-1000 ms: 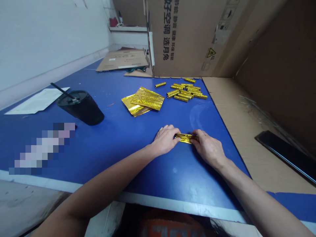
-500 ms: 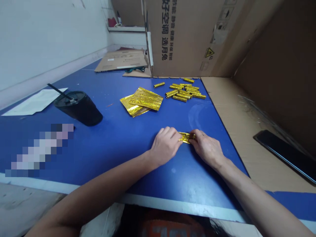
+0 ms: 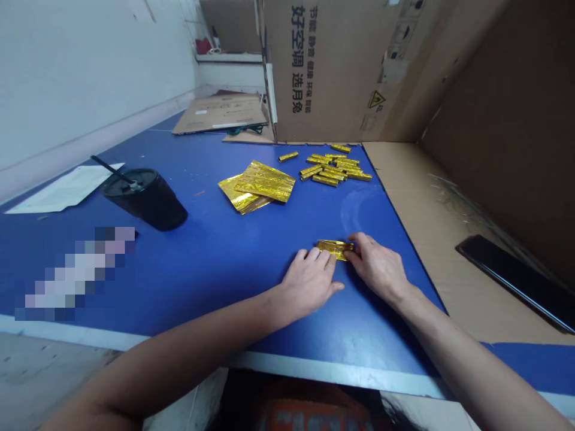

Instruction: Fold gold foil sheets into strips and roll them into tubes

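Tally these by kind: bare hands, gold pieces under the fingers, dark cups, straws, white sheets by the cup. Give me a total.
Hands: 2, left hand and right hand
Gold piece under the fingers: 1
Dark cup: 1
Straw: 1
White sheet: 1
Total: 6

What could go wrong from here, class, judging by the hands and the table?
The foil strip might skew or crease: the right hand pinches one end, but the thumb of the left hand is off it.

The dark cup could tip if knocked, perhaps wetting the gold sheets if it holds liquid.
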`<state>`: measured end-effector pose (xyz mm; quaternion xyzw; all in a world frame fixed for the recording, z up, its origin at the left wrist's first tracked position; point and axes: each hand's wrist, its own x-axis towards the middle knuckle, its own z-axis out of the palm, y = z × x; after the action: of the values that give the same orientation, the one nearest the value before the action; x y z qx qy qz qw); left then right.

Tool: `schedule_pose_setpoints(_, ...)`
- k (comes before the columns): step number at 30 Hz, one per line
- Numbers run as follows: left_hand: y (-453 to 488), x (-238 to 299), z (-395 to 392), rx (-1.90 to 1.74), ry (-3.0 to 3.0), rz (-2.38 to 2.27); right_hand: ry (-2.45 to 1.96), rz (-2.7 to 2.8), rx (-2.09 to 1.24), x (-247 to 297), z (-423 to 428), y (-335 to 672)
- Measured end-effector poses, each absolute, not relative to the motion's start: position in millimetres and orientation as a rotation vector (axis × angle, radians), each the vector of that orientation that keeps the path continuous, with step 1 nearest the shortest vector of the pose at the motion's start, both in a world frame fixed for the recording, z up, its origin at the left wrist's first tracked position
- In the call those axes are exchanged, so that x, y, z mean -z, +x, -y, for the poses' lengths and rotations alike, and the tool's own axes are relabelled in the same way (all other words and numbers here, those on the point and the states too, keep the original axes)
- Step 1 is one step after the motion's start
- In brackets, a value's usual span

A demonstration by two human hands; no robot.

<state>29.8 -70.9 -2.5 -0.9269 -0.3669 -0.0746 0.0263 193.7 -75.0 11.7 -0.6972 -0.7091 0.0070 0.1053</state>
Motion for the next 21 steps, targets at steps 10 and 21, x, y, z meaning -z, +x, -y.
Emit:
schedule_pose_setpoints(10,29,2,73,0.237,-2.905,1.122,-1.508,2.422,-0.078,-5,108,182)
schedule_pose_setpoints(21,26,0,76,0.272,-2.862,1.228,-1.691,2.436,0.143,1,115,192)
